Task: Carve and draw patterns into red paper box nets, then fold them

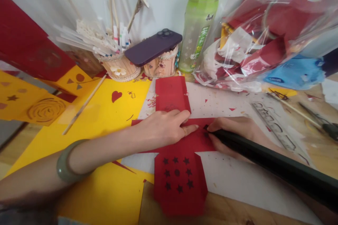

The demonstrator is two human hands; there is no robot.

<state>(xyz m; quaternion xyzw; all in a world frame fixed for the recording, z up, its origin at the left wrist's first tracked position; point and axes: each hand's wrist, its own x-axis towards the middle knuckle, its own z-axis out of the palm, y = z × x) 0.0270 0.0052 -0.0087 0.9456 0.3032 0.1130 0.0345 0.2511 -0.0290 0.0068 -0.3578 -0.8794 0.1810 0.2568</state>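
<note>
My left hand (pixel 169 128) lies on a red cross-shaped card (pixel 174 146), pressing it down with fingers partly stretched out and holding nothing. A ring and a pale green bangle (pixel 72 161) show on this arm. At the card's right arm, my right hand (pixel 235 130) is closed, thumb and fingers pinched around the narrow end of a long black pen-like tool (pixel 274 158). The tool runs out past the right edge; its exact kind is unclear. Dark stars around a dark round mark (pixel 177 172) show on the card's lower flap.
Yellow card (pixel 105 175) and white paper (pixel 232 179) lie underneath. A shape stencil (pixel 274 126) and scissors (pixel 330 129) are at right. Behind stand a purple phone (pixel 150 47) on craft-stick pots, a green drink bottle (pixel 199 28) and a clear bag (pixel 248 52) of scraps.
</note>
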